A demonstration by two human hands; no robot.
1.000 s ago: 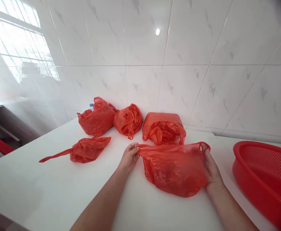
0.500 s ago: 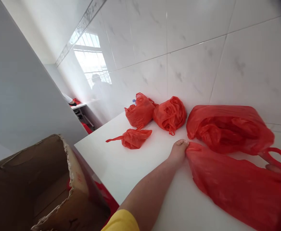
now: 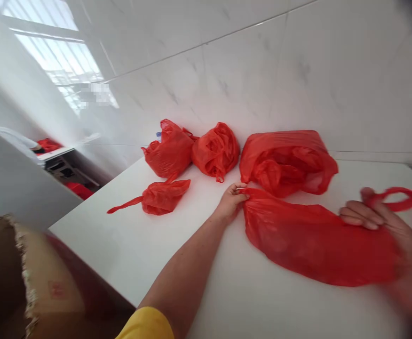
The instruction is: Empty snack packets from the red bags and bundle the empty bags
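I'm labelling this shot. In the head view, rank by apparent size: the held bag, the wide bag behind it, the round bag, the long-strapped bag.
1. Held bag
2. Wide bag
3. Round bag
4. Long-strapped bag
Nearness may enlarge the held bag.

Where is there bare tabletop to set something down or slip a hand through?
Bare tabletop: between the small bag, left forearm and near-left edge; below the stretched bag; and right of the large bag, toward the wall. Crowded: along the wall, left of the large bag; tight between large and stretched bags.
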